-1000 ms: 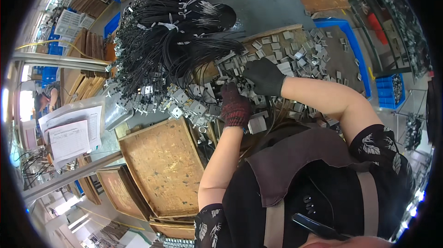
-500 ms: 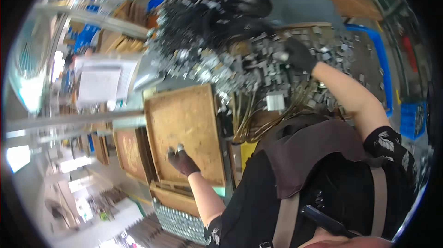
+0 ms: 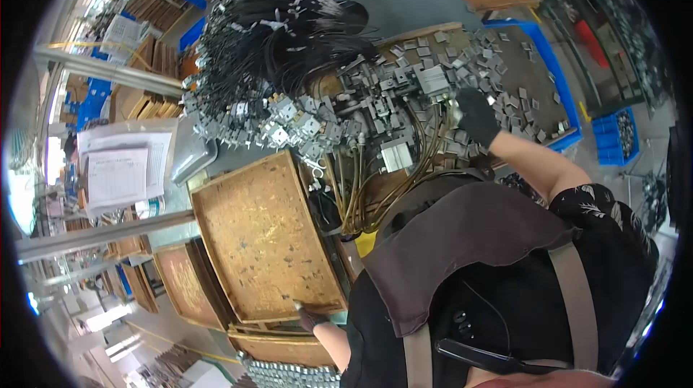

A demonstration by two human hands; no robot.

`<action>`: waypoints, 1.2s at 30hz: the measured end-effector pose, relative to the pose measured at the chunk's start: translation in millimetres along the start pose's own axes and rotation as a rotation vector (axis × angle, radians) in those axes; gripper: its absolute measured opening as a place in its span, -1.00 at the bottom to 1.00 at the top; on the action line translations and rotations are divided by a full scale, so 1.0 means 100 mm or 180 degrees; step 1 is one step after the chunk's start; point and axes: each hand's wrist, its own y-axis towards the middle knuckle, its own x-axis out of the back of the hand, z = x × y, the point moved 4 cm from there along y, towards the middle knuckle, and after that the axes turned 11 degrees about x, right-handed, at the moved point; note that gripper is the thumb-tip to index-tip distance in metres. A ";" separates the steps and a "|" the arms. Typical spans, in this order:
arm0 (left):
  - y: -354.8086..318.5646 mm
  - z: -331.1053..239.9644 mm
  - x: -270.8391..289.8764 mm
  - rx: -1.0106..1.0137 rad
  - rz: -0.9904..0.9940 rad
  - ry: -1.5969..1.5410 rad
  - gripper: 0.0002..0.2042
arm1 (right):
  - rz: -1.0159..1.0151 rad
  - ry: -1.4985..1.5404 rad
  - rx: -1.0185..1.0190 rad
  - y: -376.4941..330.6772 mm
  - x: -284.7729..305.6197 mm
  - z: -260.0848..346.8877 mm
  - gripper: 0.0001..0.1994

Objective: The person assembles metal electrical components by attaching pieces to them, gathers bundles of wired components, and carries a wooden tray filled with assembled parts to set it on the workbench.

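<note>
My left hand [image 3: 310, 318], in a dark glove with bare fingertips, is at the near rim of a shallow wooden tray [image 3: 263, 236]. One fingertip reaches over the rim; the other fingers are mostly hidden. A tiny dark speck or piece lies on the tray beside that fingertip. My right hand [image 3: 476, 118], in a dark grey glove, has its fingers curled together beside a metal block fixture [image 3: 434, 80] on the bench. Whatever those fingers hold is too small to make out. Brown tubes [image 3: 426, 139] run beneath them, and another silvery block [image 3: 395, 155] stands nearer to me.
Black cables with metal ends [image 3: 303, 41] are heaped at the far left of the bench. Small metal pieces [image 3: 516, 103] lie scattered to the right, inside a blue edge [image 3: 559, 77]. More wooden trays [image 3: 189, 280] and papers [image 3: 119, 171] are on the left. A blue bin [image 3: 613, 135] stands right.
My left hand has drawn back from over the tray's middle to its near rim. My right hand has come nearer, to beside the metal fixture. The whole view has turned and shifted.
</note>
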 end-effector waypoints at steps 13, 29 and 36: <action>-0.23 -0.12 0.36 -0.0246 0.0522 -0.0482 -0.41 | 0.0494 -0.0749 0.0272 0.12 -0.21 0.05 -0.52; -1.13 -0.30 1.89 -0.1227 -0.0086 -0.0692 -0.43 | 0.2160 -0.2465 -0.0188 -0.56 0.23 -2.52 -0.58; -2.06 -0.43 2.38 -0.1294 0.0739 -0.1882 -0.41 | 0.1023 -0.1483 0.0115 0.08 0.00 -2.64 -0.44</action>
